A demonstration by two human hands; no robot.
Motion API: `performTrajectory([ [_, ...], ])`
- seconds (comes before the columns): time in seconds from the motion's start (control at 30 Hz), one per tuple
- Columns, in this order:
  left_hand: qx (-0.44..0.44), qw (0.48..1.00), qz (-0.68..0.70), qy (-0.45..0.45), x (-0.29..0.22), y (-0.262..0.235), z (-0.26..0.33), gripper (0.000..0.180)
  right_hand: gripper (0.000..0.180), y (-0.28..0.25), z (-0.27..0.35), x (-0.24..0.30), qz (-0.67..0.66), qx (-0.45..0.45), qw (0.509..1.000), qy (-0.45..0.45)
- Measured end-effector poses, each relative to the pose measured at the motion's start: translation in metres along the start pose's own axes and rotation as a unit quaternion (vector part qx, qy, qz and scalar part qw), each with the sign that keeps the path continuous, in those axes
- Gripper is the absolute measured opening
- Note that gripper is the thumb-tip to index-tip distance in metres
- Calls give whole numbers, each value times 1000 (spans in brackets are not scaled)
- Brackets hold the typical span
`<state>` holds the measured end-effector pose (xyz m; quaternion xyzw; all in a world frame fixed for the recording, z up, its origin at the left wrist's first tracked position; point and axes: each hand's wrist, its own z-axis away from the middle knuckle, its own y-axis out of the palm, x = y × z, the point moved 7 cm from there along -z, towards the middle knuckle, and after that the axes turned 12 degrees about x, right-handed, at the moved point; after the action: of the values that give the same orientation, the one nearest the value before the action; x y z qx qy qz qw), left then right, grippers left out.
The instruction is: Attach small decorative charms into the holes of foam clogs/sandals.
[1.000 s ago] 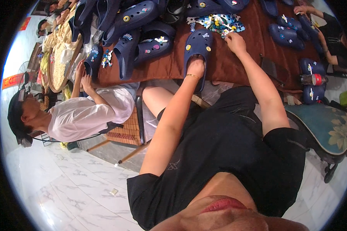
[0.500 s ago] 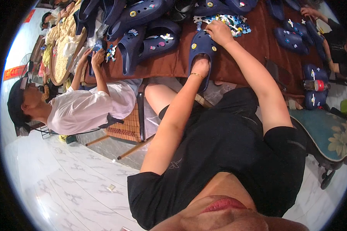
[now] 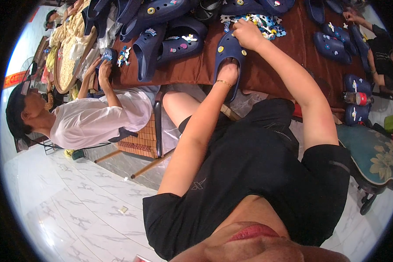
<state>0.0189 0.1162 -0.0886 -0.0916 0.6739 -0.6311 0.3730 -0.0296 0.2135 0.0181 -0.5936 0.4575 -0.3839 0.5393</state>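
Note:
A dark blue clog (image 3: 230, 46) points away from me at the front of the brown-covered table. My left hand (image 3: 228, 73) reaches into it through the heel opening, its fingers hidden inside. Two yellow round charms (image 3: 221, 49) sit on the clog's upper. At the toe, my right hand (image 3: 249, 36) has its fingers bent and pressed together; whatever they pinch is too small to make out. A small blue-and-white charm (image 3: 227, 27) shows just left of those fingers. Beyond the right hand lies a heap of colourful shoe charms (image 3: 273, 28).
Several decorated blue clogs (image 3: 179, 46) crowd the brown tablecloth (image 3: 183, 74) to the left and back. At left, a person in a white shirt (image 3: 98, 118) handles another clog (image 3: 107, 56). A bottle (image 3: 358, 98) lies over clogs at right, near a teal-cushioned seat (image 3: 367, 148).
My right hand stays at the clog's toe, its fingers slightly shifted. The view has moved a little. The person at left has lowered their hands slightly around their clog.

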Motion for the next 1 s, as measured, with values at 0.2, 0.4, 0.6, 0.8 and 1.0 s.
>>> performTrajectory([
  [0.2,101,986,105,-77,-10,-10,-4,27,12,7,9,8,28,69,996,57],
  [0.4,9,998,47,-43,-4,-13,1,27,13,16,-9,-11,-63,144,984,82],
  [0.6,62,991,76,-86,-6,-9,1,25,19,32,-22,-52,-261,174,944,101],
  [0.8,65,992,82,-69,-12,-15,1,25,17,38,-35,-54,-256,224,932,127],
  [1.0,21,994,88,-54,-9,-11,1,25,23,51,-42,-58,-221,308,914,146],
])
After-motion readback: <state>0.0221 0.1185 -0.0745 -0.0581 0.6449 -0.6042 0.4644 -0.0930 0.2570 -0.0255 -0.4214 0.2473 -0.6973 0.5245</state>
